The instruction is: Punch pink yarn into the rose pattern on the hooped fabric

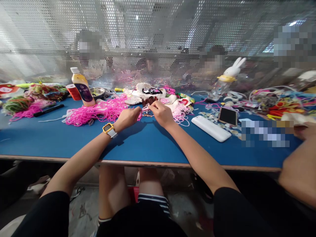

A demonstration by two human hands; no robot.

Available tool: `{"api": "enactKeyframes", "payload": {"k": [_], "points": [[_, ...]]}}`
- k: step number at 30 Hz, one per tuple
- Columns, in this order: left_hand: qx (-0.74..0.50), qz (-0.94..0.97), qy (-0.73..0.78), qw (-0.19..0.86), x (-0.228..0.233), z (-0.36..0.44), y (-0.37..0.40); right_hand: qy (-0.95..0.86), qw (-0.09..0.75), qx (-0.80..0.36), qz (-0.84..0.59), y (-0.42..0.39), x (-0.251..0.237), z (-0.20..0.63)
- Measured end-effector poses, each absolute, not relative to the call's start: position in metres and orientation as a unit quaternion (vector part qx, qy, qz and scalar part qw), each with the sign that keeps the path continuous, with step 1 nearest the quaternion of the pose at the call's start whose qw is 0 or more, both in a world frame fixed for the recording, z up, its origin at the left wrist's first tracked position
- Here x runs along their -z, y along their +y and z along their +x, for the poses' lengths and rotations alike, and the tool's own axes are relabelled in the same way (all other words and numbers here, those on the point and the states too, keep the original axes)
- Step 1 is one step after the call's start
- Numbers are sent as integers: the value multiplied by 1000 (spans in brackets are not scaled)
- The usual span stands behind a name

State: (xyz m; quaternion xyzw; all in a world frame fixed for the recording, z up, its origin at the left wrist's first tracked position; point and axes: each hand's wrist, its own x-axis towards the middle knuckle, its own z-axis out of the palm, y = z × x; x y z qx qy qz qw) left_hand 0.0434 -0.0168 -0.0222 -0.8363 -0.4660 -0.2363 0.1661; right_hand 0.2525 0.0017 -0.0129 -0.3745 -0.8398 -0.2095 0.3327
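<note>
Head view: bottle (81, 87) label's writing too small to read.

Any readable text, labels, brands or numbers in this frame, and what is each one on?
None can be read.
Bottle: dark label with light print, too small and blurred.
Watch on the left wrist: display unreadable.
Red cup: white band, no legible lettering.
Phone: screen dark.

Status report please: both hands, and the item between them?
Left hand and right hand both pinching pink cord. Pink cord pile touching left hand. White case lies apart, right.
</note>
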Motion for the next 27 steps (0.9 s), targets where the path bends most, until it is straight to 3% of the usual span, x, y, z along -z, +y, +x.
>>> {"api": "enactKeyframes", "payload": {"k": [27], "points": [[212, -842, -453, 201, 22, 47, -25, -858, 317, 196, -355, 0, 18, 251]]}}
